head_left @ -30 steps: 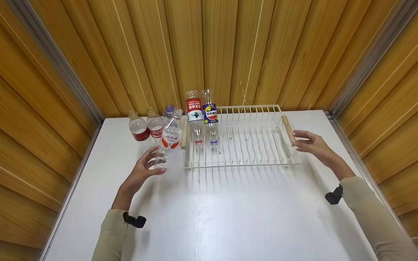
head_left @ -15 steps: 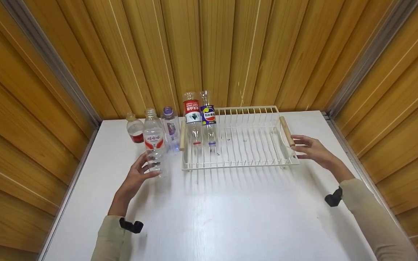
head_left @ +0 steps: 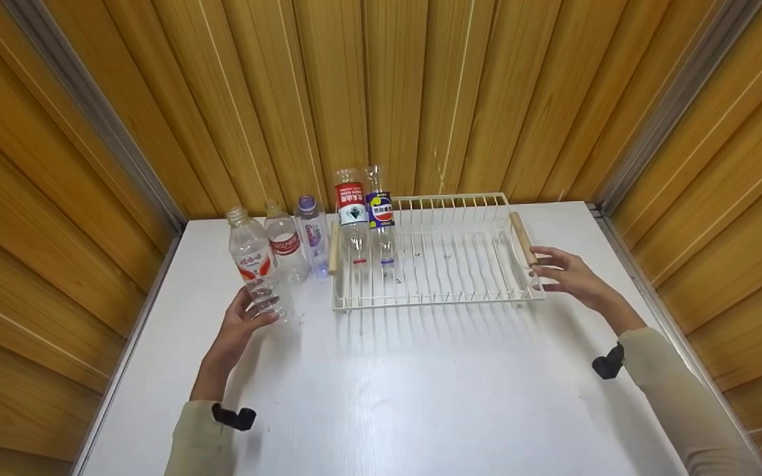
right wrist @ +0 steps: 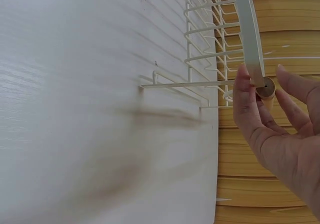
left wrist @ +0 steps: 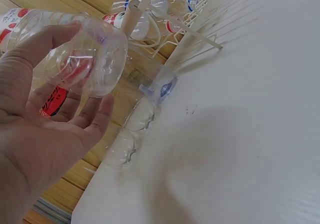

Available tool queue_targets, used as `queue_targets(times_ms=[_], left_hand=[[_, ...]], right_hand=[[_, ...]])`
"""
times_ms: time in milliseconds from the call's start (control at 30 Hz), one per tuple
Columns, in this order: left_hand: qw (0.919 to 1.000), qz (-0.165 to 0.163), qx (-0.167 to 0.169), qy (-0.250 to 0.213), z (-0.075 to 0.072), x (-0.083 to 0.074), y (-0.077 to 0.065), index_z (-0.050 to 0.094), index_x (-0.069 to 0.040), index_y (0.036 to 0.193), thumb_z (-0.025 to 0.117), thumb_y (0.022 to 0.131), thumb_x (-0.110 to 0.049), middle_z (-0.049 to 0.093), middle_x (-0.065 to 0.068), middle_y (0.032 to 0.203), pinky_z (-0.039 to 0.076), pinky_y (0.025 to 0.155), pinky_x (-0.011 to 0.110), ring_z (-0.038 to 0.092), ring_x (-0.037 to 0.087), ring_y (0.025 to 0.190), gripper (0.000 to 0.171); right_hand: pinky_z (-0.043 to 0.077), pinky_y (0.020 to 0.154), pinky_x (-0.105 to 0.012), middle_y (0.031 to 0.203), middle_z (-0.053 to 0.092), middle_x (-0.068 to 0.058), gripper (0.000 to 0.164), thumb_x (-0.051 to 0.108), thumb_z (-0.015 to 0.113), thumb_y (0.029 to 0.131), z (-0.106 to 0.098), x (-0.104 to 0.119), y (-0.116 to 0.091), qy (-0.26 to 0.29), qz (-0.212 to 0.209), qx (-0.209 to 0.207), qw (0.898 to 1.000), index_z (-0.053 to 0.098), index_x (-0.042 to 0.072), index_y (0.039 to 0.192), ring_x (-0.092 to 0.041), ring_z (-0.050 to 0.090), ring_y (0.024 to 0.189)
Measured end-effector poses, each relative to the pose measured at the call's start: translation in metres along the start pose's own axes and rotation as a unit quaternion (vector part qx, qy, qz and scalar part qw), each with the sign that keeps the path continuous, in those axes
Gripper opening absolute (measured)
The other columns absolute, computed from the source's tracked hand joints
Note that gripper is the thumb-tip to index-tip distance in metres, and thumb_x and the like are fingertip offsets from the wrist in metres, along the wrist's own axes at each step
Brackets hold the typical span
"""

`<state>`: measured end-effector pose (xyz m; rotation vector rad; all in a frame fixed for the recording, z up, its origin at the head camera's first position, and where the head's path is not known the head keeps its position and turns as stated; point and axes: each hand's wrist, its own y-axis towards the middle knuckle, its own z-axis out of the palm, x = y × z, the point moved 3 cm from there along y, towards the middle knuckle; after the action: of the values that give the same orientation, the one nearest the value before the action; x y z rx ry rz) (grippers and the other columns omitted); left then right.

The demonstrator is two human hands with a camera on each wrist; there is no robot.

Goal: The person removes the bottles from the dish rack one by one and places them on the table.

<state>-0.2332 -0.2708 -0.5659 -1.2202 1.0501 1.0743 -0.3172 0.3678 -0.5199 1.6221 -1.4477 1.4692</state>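
My left hand (head_left: pixel 239 330) holds a clear plastic bottle (head_left: pixel 252 261) with a white and red label, gripping it low down near its base. In the left wrist view the bottle's round bottom (left wrist: pixel 107 61) points toward the camera, thumb on one side and fingers on the other. Beside it stand an uncapped bottle with a red label (head_left: pixel 285 244) and a bottle with a purple neck (head_left: pixel 313 235). At the far right, my right hand (head_left: pixel 569 274) holds the wooden handle (head_left: pixel 522 239) of a white wire dish rack (head_left: pixel 440 303), with thumb and fingers on either side.
Two bottles lean side by side in the rack's left slots, neck up: one with a red and white label (head_left: pixel 352 205), one with a purple and yellow label (head_left: pixel 381 210). A second wooden handle (head_left: pixel 334 248) is on the rack's left end. Wood-look panels (head_left: pixel 407 99) border the white table (head_left: pixel 381 396).
My left hand has carried the bottle leftward, past the red-labelled bottle and in front of the leftmost one, which it now hides. My right hand stays at the rack's handle.
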Motion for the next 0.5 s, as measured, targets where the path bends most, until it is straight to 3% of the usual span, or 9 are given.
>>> queue_targets(times_ms=[233, 500], left_hand=[[0.9987, -0.019, -0.035, 0.032, -0.009, 0.007, 0.002, 0.017, -0.018, 0.163, 0.076, 0.088, -0.001, 0.035, 0.013, 0.162, 0.052, 0.099, 0.019, 0.042, 0.032, 0.146, 0.096], [0.9883, -0.042, -0.107, 0.1, -0.025, 0.021, 0.002, 0.02, -0.013, 0.161, 0.081, 0.083, -0.002, 0.033, 0.018, 0.161, 0.035, 0.122, 0.049, 0.036, 0.037, 0.149, 0.101]], right_hand=[[0.058, 0.092, -0.029, 0.151, 0.041, -0.028, 0.067, 0.025, 0.062, 0.103, -0.002, -0.002, 0.002, -0.003, 0.001, -0.008, 1.0, 0.03, 0.005, 0.159, -0.005, 0.062, 0.111], [0.059, 0.089, -0.026, 0.135, 0.052, -0.007, 0.064, 0.022, 0.064, 0.102, -0.002, -0.005, 0.005, 0.011, -0.001, -0.018, 1.0, 0.035, 0.006, 0.156, -0.004, 0.064, 0.108]])
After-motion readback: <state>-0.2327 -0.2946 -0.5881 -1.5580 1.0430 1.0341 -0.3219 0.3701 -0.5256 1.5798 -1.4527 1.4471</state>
